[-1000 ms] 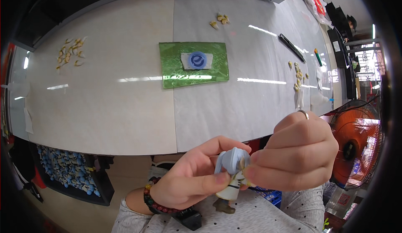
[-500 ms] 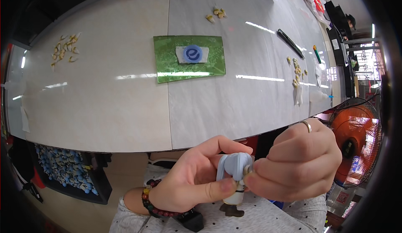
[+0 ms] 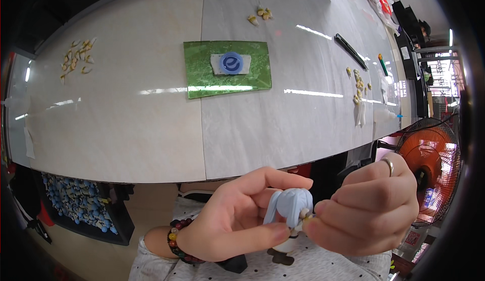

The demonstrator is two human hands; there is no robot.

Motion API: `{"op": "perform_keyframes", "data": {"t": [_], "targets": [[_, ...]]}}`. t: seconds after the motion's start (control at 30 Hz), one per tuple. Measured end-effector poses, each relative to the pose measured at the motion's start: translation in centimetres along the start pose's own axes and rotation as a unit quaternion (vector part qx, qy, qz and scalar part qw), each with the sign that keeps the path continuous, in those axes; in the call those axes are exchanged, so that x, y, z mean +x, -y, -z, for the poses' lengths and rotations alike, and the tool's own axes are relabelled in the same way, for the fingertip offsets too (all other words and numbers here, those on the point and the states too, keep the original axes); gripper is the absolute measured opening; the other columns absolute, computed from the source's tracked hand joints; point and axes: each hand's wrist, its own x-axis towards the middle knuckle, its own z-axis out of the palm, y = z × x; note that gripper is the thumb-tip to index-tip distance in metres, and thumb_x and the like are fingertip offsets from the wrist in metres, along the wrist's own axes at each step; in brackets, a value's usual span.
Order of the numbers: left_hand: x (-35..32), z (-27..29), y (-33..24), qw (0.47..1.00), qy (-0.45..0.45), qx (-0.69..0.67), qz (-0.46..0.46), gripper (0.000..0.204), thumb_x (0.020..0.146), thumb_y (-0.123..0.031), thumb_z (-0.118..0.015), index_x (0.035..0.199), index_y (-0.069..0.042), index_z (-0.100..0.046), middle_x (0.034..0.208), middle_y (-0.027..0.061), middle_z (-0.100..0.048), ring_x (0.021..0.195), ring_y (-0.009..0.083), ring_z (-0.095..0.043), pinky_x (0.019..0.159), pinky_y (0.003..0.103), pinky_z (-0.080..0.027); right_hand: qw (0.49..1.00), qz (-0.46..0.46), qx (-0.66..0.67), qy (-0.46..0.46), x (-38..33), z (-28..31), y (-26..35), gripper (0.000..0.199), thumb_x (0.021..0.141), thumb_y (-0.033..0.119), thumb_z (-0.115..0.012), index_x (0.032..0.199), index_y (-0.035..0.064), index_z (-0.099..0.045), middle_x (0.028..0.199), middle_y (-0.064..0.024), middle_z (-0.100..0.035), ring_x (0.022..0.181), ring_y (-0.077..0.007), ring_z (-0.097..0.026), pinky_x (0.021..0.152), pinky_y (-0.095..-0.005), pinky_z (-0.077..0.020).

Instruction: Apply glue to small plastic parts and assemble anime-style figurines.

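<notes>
My left hand (image 3: 222, 225), with a beaded bracelet at its wrist, grips a small figurine (image 3: 296, 201) over my lap. The figurine has light-blue hair, a white body and dark brown boots; my thumb covers part of its body. On its right side, the ringed right hand (image 3: 374, 210) pinches a small white-and-yellowish piece (image 3: 305, 217) between thumb and forefinger. That piece is against or very near the figurine's side; the fingertips hide whether they touch.
On the table lies a green glass sheet (image 3: 197, 76) bearing a white pad and a round blue lid (image 3: 232, 63). Small yellowish-white pieces (image 3: 78, 56) lie in separate groups. A black pen-like stick (image 3: 350, 51) is at right. Below left stands a black crate (image 3: 121, 236) of blue-and-white figurines; an orange fan (image 3: 429, 162) is at right.
My right hand has shifted slightly right and down, and the small piece shows more between its fingertips. The figurine has tilted and moved slightly right in my left hand.
</notes>
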Motion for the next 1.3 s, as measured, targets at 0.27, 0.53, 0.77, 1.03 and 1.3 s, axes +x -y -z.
{"op": "perform_keyframes", "data": {"t": [0.27,0.53,0.77,1.03,1.3], "targets": [[0.2,-0.2,0.1,1.000,0.009,-0.005,0.016,0.057,0.064,0.001,-0.060,0.118,0.008,-0.041,0.108,0.0144,-0.055,0.102,0.0183,-0.053,0.089,0.030,-0.040,0.995,-0.067,0.078,-0.007,-0.1,0.4,0.1,0.016,0.054,0.001,-0.065,0.068,0.0080,-0.066,0.066,0.0008,-0.059,0.059,-0.0083,-0.049,0.046,-0.0153,-0.0374],[0.5,-0.6,0.2,1.000,0.003,0.014,0.017,0.055,0.060,0.007,-0.061,0.112,0.007,-0.046,0.107,0.0132,-0.055,0.102,0.0182,-0.054,0.089,0.031,-0.041,0.998,-0.018,0.054,0.010,-0.5,0.9,-0.3,0.016,0.059,0.000,-0.065,0.072,0.0084,-0.066,0.069,0.0006,-0.059,0.062,-0.0084,-0.049,0.048,-0.0156,-0.0390],[0.5,-0.2,0.4,0.999,0.011,0.052,-0.010,0.054,0.058,0.011,-0.063,0.109,0.008,-0.047,0.106,0.0143,-0.056,0.101,0.0193,-0.054,0.089,0.031,-0.042,0.999,-0.013,0.037,0.037,-0.6,1.0,0.0,0.016,0.058,-0.001,-0.063,0.071,0.0085,-0.065,0.066,0.0024,-0.054,0.061,-0.0087,-0.048,0.047,-0.0168,-0.0377],[0.7,-0.6,0.4,0.999,0.003,0.035,0.024,0.056,0.060,0.012,-0.060,0.114,0.010,-0.044,0.111,0.0172,-0.054,0.103,0.0204,-0.053,0.090,0.032,-0.041,0.998,-0.025,0.038,0.042,-0.8,1.1,0.0,0.016,0.054,0.002,-0.064,0.069,0.0083,-0.065,0.066,0.0027,-0.054,0.061,-0.0084,-0.048,0.045,-0.0168,-0.0371],[1.4,0.3,1.4,0.994,0.077,-0.036,0.072,0.054,0.072,0.007,-0.058,0.122,0.006,-0.039,0.108,0.0103,-0.053,0.099,0.0140,-0.052,0.086,0.026,-0.042,0.988,-0.084,0.073,0.104,-0.5,2.3,0.5,0.017,0.052,0.002,-0.063,0.069,0.0081,-0.065,0.065,0.0026,-0.054,0.057,-0.0084,-0.048,0.043,-0.0170,-0.0352]]}}
